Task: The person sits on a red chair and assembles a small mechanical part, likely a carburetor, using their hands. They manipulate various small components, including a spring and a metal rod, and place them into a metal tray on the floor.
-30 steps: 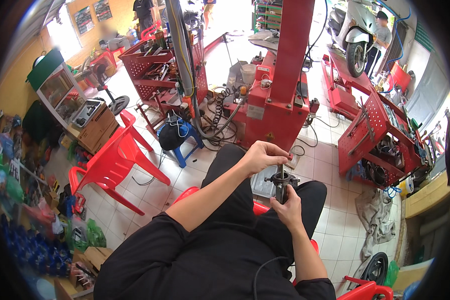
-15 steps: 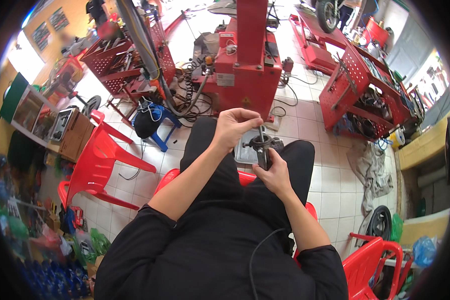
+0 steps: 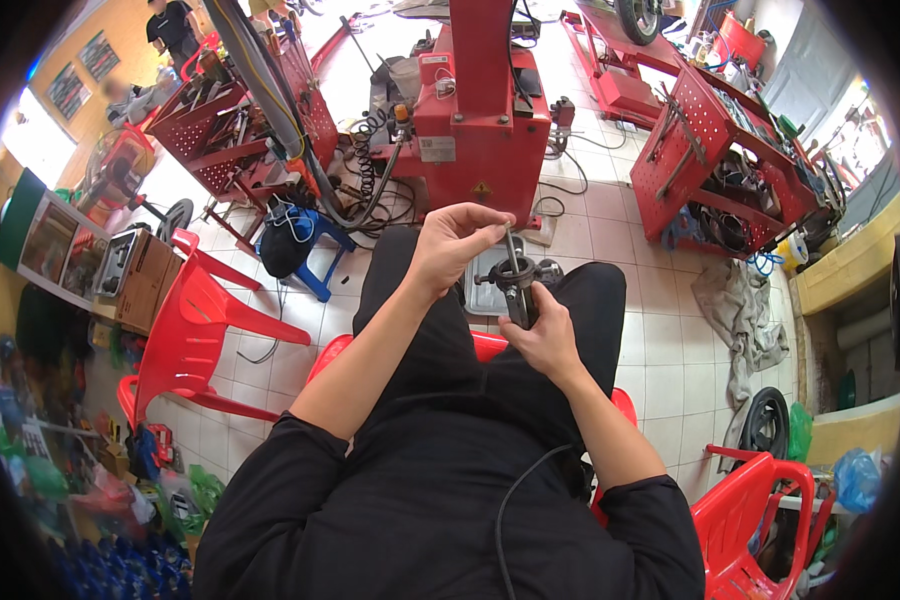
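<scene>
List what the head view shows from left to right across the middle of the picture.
Red plastic chair → left hand pinching a thin metal rod → right hand gripping a small dark metal part → grey rag on the floor → black tyre.

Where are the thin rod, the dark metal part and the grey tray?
Thin rod (image 3: 510, 245), head view, mid shaft.
Dark metal part (image 3: 519, 295), head view, its body.
Grey tray (image 3: 482, 290), head view, left rim.
</scene>
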